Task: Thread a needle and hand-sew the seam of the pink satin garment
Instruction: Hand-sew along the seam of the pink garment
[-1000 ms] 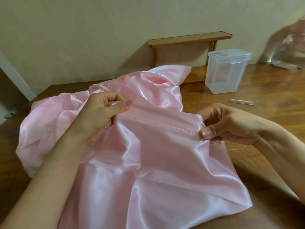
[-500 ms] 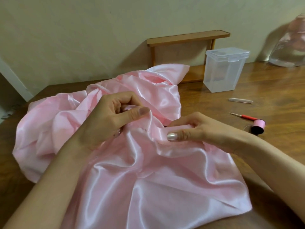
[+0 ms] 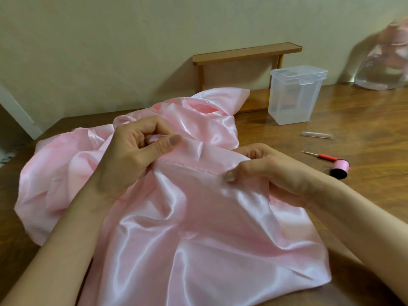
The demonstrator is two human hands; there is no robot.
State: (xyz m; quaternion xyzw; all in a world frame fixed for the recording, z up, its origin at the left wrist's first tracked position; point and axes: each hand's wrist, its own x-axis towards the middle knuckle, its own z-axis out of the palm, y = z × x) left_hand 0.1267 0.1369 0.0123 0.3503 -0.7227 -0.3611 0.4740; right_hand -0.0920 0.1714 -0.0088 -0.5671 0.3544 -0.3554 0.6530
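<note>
Left forearm: bare, enters from the lower left, angled up toward centre. Left hand: fingers curled, thumb extended to the right, pinching a fold of the pink satin garment. Right forearm: bare, enters from the right edge. Right hand: fingers curled under, thumb pressed on top, pinching the same cloth. The hands are set apart.

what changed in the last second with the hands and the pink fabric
The right hand moved in toward the left hand, bunching the pink satin garment, then drew back out to the right, so the seam lies stretched between them again. Both hands kept their grip on it. The clear box and thread spool stayed put.
</note>
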